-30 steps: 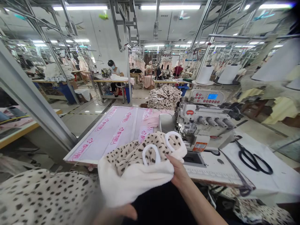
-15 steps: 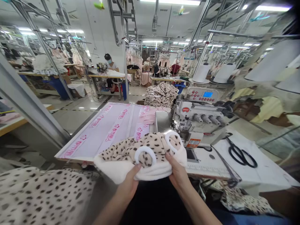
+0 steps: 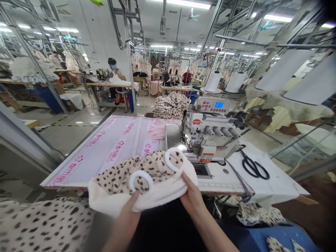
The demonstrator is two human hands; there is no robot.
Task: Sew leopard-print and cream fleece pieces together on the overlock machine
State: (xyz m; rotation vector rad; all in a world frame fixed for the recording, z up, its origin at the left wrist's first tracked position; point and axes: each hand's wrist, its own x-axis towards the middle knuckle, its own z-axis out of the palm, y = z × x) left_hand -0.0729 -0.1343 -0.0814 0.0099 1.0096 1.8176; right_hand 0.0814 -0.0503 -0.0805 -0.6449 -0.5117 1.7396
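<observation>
A garment workshop, with a sewing table (image 3: 86,154) in front.
At the table's near edge, the left hand (image 3: 128,217) and right hand (image 3: 191,197) each pinch the white hem of a spotted fleece hood (image 3: 141,178) with two round ears, just beside the sewing machine (image 3: 210,134); scissors (image 3: 253,168) lie toward the right edge.

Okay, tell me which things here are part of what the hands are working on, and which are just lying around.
In hand:
- spotted fleece piece, gripped by left hand and right hand
- sewing machine, just beyond it

Lying about:
- black scissors on the table
- spotted fabric pile behind the machine
- thread cones
- spotted fabric at lower left
</observation>
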